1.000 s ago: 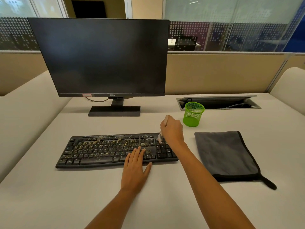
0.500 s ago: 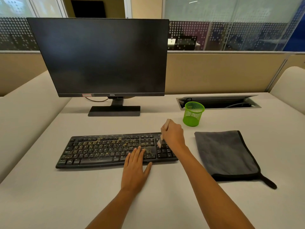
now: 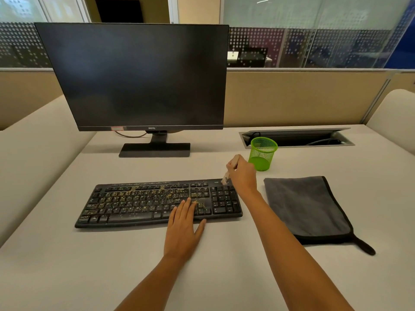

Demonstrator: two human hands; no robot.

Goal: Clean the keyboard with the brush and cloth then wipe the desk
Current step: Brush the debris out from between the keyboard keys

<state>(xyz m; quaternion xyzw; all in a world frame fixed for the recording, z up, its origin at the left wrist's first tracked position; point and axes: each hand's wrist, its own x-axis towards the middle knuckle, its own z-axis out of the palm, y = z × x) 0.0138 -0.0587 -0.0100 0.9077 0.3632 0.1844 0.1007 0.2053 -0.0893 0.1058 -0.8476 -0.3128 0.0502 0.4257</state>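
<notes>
While the right hand pinches the brush, probably light and best held by its stiff handle, over the keyboard's far right corner, the left hand presses flat, fingers straight, on its near edge; a soft cloth lies to its right.

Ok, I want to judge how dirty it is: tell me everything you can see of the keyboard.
The keyboard is black, full-size, plastic-looking, lying flat on the pale desk before the monitor. Yellowish crumbs speckle the main keys; the number pad looks cleaner. The left hand lies flat with fingertips on its near keys, and the right hand holds a brush at its far right corner.
</notes>
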